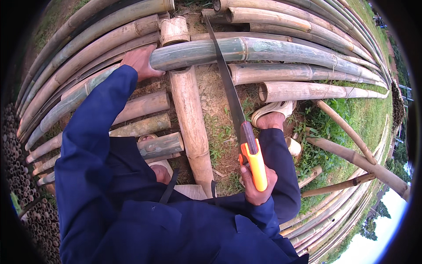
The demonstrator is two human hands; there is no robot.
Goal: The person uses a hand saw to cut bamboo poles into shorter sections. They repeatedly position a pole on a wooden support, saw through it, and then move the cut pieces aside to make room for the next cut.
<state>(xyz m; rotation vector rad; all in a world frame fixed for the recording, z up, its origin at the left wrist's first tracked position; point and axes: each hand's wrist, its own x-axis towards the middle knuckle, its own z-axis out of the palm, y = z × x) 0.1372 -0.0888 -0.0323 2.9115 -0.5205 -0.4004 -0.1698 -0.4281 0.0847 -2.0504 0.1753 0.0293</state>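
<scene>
Head view: long-bladed hand saw with orange handle (239, 119) across a thick green bamboo pole (263, 52).
Right hand (257, 187) grips the handle, blade pointing away; left hand (141, 61) clamps the pole, which lies left-right.

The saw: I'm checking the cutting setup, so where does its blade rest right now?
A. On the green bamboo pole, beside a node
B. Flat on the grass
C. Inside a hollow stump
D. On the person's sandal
A: the saw, gripped by the right hand at its orange handle, lies across the green bamboo pole, which the left hand steadies.
</scene>
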